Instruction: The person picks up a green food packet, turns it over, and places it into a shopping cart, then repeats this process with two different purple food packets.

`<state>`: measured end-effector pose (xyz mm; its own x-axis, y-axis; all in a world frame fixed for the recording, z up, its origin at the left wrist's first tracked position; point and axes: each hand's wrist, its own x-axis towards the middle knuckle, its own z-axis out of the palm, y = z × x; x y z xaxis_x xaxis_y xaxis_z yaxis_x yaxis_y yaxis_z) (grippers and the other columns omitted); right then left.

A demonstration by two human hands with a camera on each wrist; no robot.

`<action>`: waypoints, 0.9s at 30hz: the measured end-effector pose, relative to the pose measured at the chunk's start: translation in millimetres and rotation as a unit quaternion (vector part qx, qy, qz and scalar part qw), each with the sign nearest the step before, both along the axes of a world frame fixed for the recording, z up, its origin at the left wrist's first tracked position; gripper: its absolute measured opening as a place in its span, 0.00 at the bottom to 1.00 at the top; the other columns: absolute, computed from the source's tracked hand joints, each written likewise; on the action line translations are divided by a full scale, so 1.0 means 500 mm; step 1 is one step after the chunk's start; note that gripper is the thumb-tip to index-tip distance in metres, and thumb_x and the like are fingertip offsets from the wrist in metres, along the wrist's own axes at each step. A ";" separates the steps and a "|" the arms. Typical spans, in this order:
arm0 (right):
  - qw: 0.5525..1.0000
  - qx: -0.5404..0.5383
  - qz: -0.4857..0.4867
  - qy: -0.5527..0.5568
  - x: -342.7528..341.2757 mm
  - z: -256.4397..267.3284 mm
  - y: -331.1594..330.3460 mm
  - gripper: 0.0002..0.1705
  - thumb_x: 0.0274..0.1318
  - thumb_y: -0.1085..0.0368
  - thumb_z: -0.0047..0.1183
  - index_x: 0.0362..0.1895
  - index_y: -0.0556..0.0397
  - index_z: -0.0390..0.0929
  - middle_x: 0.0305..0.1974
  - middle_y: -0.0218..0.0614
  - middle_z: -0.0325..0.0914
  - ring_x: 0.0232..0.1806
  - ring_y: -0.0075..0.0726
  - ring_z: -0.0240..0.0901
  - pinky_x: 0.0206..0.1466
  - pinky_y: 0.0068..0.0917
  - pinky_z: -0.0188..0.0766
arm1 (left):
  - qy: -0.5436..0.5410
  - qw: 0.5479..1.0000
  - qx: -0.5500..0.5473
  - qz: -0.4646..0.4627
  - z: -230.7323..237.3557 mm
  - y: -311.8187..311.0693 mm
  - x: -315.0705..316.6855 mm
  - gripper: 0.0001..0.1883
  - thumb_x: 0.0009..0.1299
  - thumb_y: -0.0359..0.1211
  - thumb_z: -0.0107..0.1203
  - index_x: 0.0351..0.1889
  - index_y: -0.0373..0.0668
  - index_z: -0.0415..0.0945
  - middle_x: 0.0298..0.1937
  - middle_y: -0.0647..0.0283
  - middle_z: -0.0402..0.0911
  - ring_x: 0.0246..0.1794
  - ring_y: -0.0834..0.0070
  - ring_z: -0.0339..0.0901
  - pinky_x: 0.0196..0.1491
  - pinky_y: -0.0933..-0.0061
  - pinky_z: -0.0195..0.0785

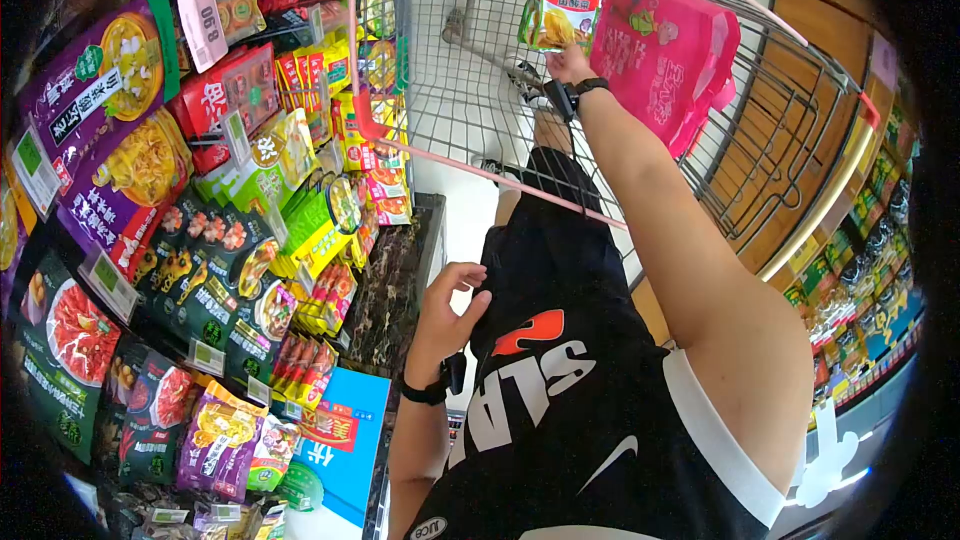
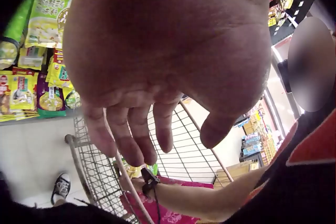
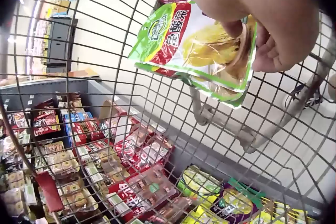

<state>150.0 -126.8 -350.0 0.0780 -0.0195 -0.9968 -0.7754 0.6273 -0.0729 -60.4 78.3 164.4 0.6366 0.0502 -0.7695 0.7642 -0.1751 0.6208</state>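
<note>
My right hand (image 1: 570, 65) is inside the wire shopping cart (image 1: 440, 30), pinching the near edge of a green, white and red pickled cabbage packet (image 1: 567, 2). In the right wrist view the thumb and fingers grip the packet (image 3: 205, 45) at one end, and another packet edge shows just beneath it. Beside it in the cart lies a pink bag (image 1: 660, 50) with printed characters. My left hand (image 1: 452, 310) hangs in front of my body, outside the cart, with loosely bent fingers. The left wrist view shows its palm (image 2: 168, 40) holding nothing.
Shelves of packaged food line the left, with purple pouches (image 1: 125, 170) and red packs (image 1: 225, 95). A price tag (image 1: 201, 20) sticks out there. A blue box (image 1: 345, 445) stands low beside the shelf. More shelves (image 1: 860, 310) are on the right.
</note>
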 end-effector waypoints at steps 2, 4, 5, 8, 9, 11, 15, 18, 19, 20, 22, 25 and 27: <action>1.000 -0.006 -0.023 0.008 0.004 -0.007 0.010 0.20 0.68 0.54 0.50 0.58 0.50 0.69 0.47 0.40 0.72 0.43 0.38 0.72 0.41 0.31 0.78 | 0.004 1.000 -0.001 0.007 0.002 0.002 -0.003 0.16 0.67 0.29 0.62 0.53 0.38 0.76 0.46 0.59 0.83 0.46 0.69 0.80 0.51 0.69 0.71; 1.000 0.001 0.000 0.019 0.020 0.023 0.006 0.19 0.69 0.57 0.48 0.59 0.49 0.69 0.47 0.38 0.72 0.41 0.36 0.71 0.37 0.30 0.77 | 0.016 1.000 -0.005 0.016 0.009 0.001 -0.002 0.15 0.69 0.29 0.61 0.53 0.39 0.76 0.47 0.60 0.83 0.49 0.70 0.79 0.54 0.69 0.70; 0.999 0.013 0.025 -0.024 0.022 0.043 0.002 0.16 0.70 0.59 0.46 0.58 0.48 0.70 0.44 0.36 0.71 0.37 0.35 0.69 0.35 0.29 0.75 | 0.016 1.000 -0.008 0.024 0.010 -0.001 -0.004 0.15 0.69 0.29 0.61 0.53 0.39 0.76 0.47 0.60 0.83 0.49 0.70 0.79 0.54 0.69 0.70; 0.995 -0.064 -0.013 -0.072 0.022 0.084 0.017 0.17 0.70 0.59 0.46 0.59 0.47 0.69 0.47 0.36 0.72 0.35 0.35 0.68 0.34 0.28 0.73 | 0.014 0.999 -0.015 0.044 0.006 -0.006 -0.013 0.15 0.69 0.30 0.61 0.53 0.39 0.76 0.47 0.60 0.83 0.49 0.70 0.79 0.54 0.68 0.70; 0.996 -0.052 -0.034 -0.070 0.023 0.082 0.016 0.16 0.70 0.59 0.46 0.59 0.46 0.69 0.48 0.38 0.73 0.35 0.35 0.69 0.33 0.28 0.72 | 0.013 0.999 -0.017 0.048 0.003 -0.006 -0.018 0.15 0.69 0.30 0.61 0.53 0.39 0.76 0.47 0.60 0.83 0.49 0.71 0.79 0.54 0.69 0.70; 0.993 -0.038 -0.103 -0.048 0.022 0.079 0.016 0.17 0.71 0.59 0.45 0.60 0.46 0.69 0.47 0.40 0.72 0.35 0.36 0.68 0.33 0.28 0.72 | 0.014 0.998 -0.019 0.056 -0.001 -0.007 -0.028 0.15 0.69 0.29 0.61 0.53 0.38 0.76 0.47 0.59 0.82 0.49 0.71 0.79 0.54 0.69 0.70; 0.987 0.005 -0.163 -0.016 0.021 0.080 0.008 0.15 0.72 0.59 0.43 0.58 0.47 0.67 0.40 0.41 0.67 0.31 0.34 0.65 0.29 0.27 0.65 | 0.021 0.996 -0.022 0.078 -0.006 -0.010 -0.041 0.15 0.68 0.29 0.60 0.53 0.38 0.76 0.47 0.58 0.83 0.49 0.70 0.79 0.54 0.68 0.70; 0.992 0.039 -0.109 -0.045 0.017 0.022 -0.016 0.11 0.71 0.63 0.45 0.55 0.40 0.69 0.34 0.32 0.67 0.25 0.29 0.61 0.24 0.26 0.59 | 0.009 0.995 -0.015 0.096 -0.012 -0.013 -0.054 0.15 0.68 0.29 0.61 0.51 0.38 0.76 0.46 0.59 0.83 0.47 0.70 0.80 0.51 0.69 0.71; 0.996 0.012 -0.063 -0.069 0.016 0.017 -0.016 0.12 0.70 0.63 0.48 0.55 0.38 0.71 0.31 0.31 0.67 0.23 0.29 0.62 0.23 0.27 0.59 | 0.002 0.995 -0.012 0.101 -0.014 -0.016 -0.059 0.15 0.67 0.29 0.62 0.51 0.37 0.77 0.45 0.59 0.83 0.45 0.70 0.81 0.49 0.70 0.71; 0.995 -0.014 -0.018 -0.092 0.017 0.013 -0.017 0.12 0.69 0.63 0.50 0.55 0.35 0.73 0.28 0.29 0.68 0.22 0.30 0.62 0.22 0.27 0.58 | 0.004 0.994 -0.011 0.105 -0.014 -0.017 -0.062 0.15 0.67 0.29 0.62 0.50 0.37 0.77 0.45 0.59 0.83 0.45 0.70 0.81 0.49 0.70 0.71; 0.998 -0.030 -0.013 -0.055 0.037 0.028 -0.012 0.07 0.71 0.62 0.50 0.50 0.35 0.72 0.26 0.28 0.65 0.20 0.28 0.58 0.21 0.26 0.58 | 0.004 0.994 -0.010 0.110 -0.012 -0.018 -0.064 0.14 0.67 0.29 0.62 0.50 0.37 0.77 0.45 0.59 0.83 0.45 0.70 0.81 0.49 0.70 0.71; 0.992 -0.035 -0.032 -0.114 0.037 0.033 -0.002 0.05 0.70 0.59 0.52 0.47 0.38 0.72 0.25 0.29 0.64 0.21 0.29 0.57 0.21 0.27 0.59 | -0.007 0.994 -0.004 0.106 -0.010 -0.022 -0.077 0.14 0.68 0.29 0.62 0.50 0.38 0.77 0.44 0.59 0.83 0.45 0.71 0.81 0.49 0.70 0.71; 0.997 -0.021 -0.049 -0.048 0.059 0.022 0.022 0.08 0.69 0.56 0.53 0.45 0.43 0.71 0.26 0.31 0.65 0.23 0.32 0.59 0.23 0.33 0.61 | -0.024 0.995 -0.004 0.101 -0.018 -0.024 -0.086 0.14 0.68 0.29 0.62 0.50 0.37 0.77 0.44 0.59 0.83 0.45 0.70 0.81 0.49 0.70 0.71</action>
<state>179.7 -115.9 -338.8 0.1696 -0.0734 -0.9828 -0.6990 0.6940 -0.1725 -103.4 66.1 155.3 0.6503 0.1748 -0.7393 0.7527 -0.0166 0.6582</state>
